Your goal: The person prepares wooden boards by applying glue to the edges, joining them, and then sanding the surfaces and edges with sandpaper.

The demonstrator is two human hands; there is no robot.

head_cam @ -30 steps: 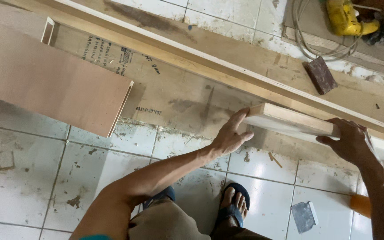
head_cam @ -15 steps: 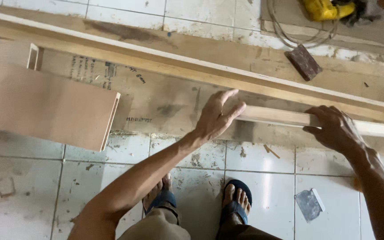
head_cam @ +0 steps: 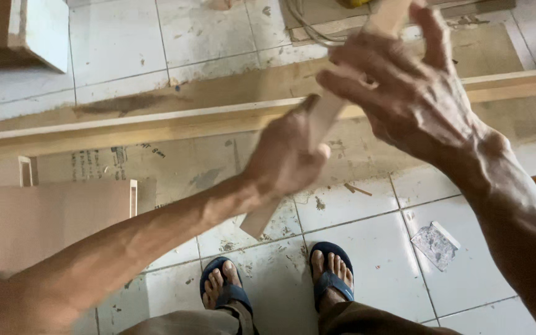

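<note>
**A:** Start at the left. What lies there?

**B:** A flat brown board (head_cam: 44, 217) on the floor at the left edge, with a pale edge strip showing. Above it, a sheet of cardboard (head_cam: 175, 174) is spread over the white tiled floor (head_cam: 119, 43). A long wooden plank (head_cam: 125, 127) runs across the picture from the left edge to the right, lying on the floor.

**A:** And the hands?

**B:** The left hand (head_cam: 286, 158) comes in from the lower left on a bare forearm. Its fingers are curled tight around a narrow pale wooden strip (head_cam: 262, 217), the thumb laid along its face. The strip is up off the floor, tilted, its lower end hanging above the tiles just over the feet, its upper end rising toward the top edge.

**A:** The other hand?

**B:** The right hand (head_cam: 410, 93) grips the same strip higher up. The fingers are partly spread and bent, the index finger raised, the rest pressing the strip's upper part. The image is blurred there, so the exact grip is hard to tell.

**A:** Below?

**B:** Two feet in blue sandals (head_cam: 330, 276) stand on the tiles. To the right, a torn scrap of paper (head_cam: 435, 242) lies on a tile.
</note>
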